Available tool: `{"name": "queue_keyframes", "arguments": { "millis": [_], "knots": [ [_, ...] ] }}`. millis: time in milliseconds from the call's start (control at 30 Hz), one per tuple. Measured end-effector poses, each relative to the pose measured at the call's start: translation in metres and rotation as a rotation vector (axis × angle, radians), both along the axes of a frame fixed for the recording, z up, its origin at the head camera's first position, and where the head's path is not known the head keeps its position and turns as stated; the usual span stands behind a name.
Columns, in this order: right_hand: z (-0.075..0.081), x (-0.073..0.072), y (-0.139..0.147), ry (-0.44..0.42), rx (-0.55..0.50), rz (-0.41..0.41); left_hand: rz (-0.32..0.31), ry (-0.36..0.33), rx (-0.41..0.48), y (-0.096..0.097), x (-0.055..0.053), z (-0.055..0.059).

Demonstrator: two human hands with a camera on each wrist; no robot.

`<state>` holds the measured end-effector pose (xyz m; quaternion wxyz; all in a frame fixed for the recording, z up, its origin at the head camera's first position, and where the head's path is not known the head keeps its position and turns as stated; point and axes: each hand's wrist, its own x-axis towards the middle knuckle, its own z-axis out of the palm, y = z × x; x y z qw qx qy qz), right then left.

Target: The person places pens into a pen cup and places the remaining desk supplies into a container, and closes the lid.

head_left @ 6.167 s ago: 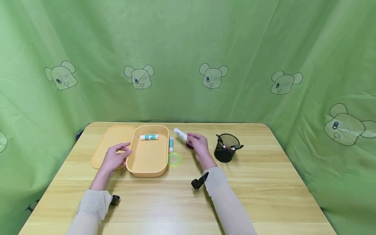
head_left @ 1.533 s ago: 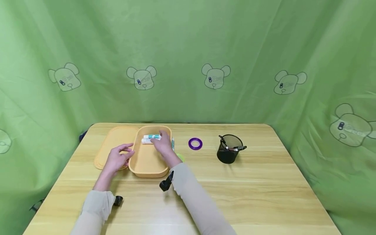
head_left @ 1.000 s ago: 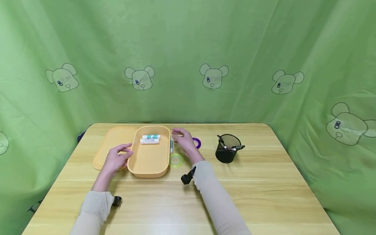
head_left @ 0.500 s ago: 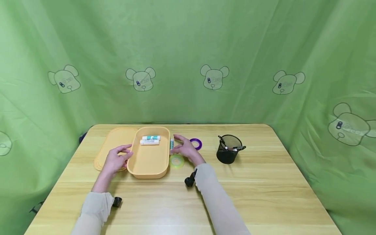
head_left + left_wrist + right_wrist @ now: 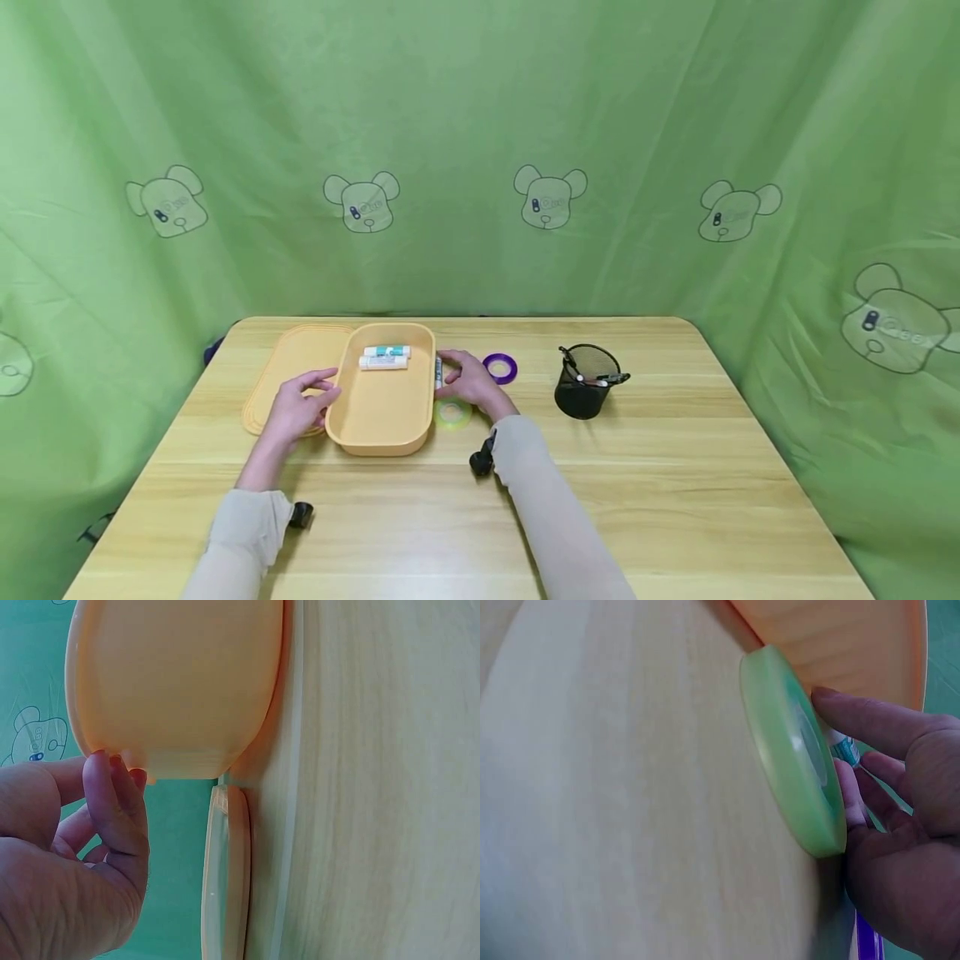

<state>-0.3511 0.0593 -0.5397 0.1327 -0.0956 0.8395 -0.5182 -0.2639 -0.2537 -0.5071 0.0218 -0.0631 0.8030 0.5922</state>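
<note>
In the head view an uncovered yellow-orange plastic box (image 5: 378,408) sits on the table, two glue sticks, one teal and white (image 5: 387,352) and one mostly white (image 5: 383,363), lying side by side in its far half. My left hand (image 5: 300,407) holds the box's left rim; the left wrist view shows curled fingertips (image 5: 97,759) right at that rim. Beside the box's right wall, my right hand (image 5: 472,379) has thumb and fingers around another glue stick (image 5: 438,372), partly hidden by them. In the right wrist view that glue stick (image 5: 845,748) shows between the fingers.
The box's flat lid (image 5: 296,358) lies to the left, partly behind the box. A green tape roll (image 5: 452,414) is right below my right hand, a purple tape roll (image 5: 500,368) just beyond it. Further right stands a black mesh pen cup (image 5: 581,392) holding several pens.
My right hand has put the white glue stick in the box, then moved out over the right wall and down, its fingers closing around the glue stick there. My left hand has stayed at the rim.
</note>
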Motion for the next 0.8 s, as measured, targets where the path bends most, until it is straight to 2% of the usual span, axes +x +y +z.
{"name": "queue_keyframes", "arguments": {
  "millis": [400,800],
  "knots": [
    [0.0025,-0.0025,0.0035,0.001,0.047,0.049,0.006,-0.006,0.0,0.0009,0.0003,0.0006],
    [-0.0002,-0.0038,0.0078,-0.028,-0.061,0.021,0.01,0.0,0.005,0.0012,-0.0003,-0.0006]
  ]
}}
